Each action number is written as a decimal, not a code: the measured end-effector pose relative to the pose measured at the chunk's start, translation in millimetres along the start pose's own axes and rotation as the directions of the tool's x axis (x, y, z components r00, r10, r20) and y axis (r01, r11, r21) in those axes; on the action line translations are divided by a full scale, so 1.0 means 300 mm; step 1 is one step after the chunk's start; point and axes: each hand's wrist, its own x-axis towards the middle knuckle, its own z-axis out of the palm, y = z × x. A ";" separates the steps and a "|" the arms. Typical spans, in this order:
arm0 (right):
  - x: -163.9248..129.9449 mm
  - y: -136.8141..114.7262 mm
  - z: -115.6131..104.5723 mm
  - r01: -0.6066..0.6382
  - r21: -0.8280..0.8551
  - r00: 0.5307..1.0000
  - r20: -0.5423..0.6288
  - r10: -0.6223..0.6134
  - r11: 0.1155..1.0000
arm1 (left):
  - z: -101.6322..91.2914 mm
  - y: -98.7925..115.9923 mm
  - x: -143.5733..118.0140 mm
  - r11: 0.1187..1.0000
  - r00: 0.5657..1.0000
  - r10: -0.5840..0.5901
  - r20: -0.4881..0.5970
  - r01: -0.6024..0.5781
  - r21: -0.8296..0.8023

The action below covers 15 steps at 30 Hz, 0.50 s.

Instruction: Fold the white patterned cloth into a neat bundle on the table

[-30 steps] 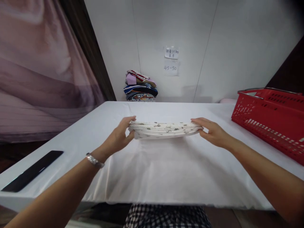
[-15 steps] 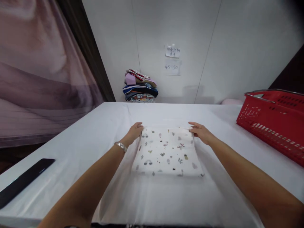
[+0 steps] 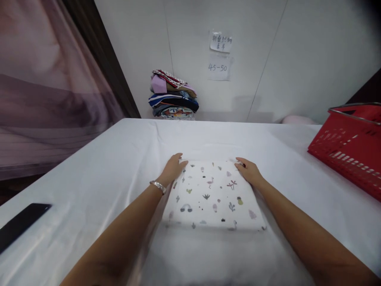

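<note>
A folded printed cloth [image 3: 212,196] is laid flat on the white table [image 3: 98,167]. Its 2 far corners are pressed by the left hand [image 3: 174,169] and right hand [image 3: 248,171], each grip flat and loosely spread. A stack of folded clothes [image 3: 174,97] is seen beyond.

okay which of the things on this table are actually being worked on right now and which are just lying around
In hand:
folded printed cloth, left hand and right hand resting at its far corners.

Lying about:
red basket
stack of folded clothes
black flat object
paper notes on wall
</note>
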 end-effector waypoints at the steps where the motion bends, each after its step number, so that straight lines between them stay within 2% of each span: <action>1: 0.000 0.003 0.002 0.016 -0.043 1.000 -0.008 -0.016 0.999 | 0.007 -0.001 0.000 0.998 0.999 0.037 -0.012 -0.036 0.050; 3: -0.007 -0.001 -0.008 0.065 -0.136 0.997 -0.022 -0.069 0.989 | 0.009 0.004 -0.001 0.984 0.996 0.084 -0.024 -0.079 0.158; 5: -0.028 -0.022 -0.028 0.163 -0.235 0.984 -0.032 -0.175 0.958 | -0.002 0.023 -0.004 0.955 0.996 0.087 -0.035 -0.073 0.288; 7: -0.063 -0.063 -0.044 0.288 -0.311 0.951 -0.022 -0.309 0.906 | -0.018 0.053 -0.013 0.908 0.992 0.106 -0.067 -0.069 0.414; 8: -0.084 -0.089 -0.045 0.348 -0.335 0.930 0.001 -0.369 0.876 | -0.022 0.069 -0.020 0.881 0.985 0.153 -0.078 -0.100 0.462; 10: -0.128 -0.143 -0.029 0.445 -0.363 0.891 0.091 -0.445 0.818 | -0.015 0.098 -0.042 0.822 0.948 0.314 -0.057 -0.242 0.515; 12: -0.165 -0.186 0.008 0.496 -0.384 0.868 0.214 -0.448 0.779 | 0.014 0.111 -0.070 0.751 0.883 0.469 0.015 -0.407 0.520; 13: -0.179 -0.200 0.030 0.510 -0.388 0.859 0.277 -0.431 0.768 | 0.035 0.109 -0.084 0.728 0.863 0.503 0.053 -0.456 0.513; 15: -0.196 -0.211 0.070 0.536 -0.380 0.833 0.381 -0.401 0.754 | 0.077 0.093 -0.106 0.726 0.865 0.484 0.132 -0.481 0.492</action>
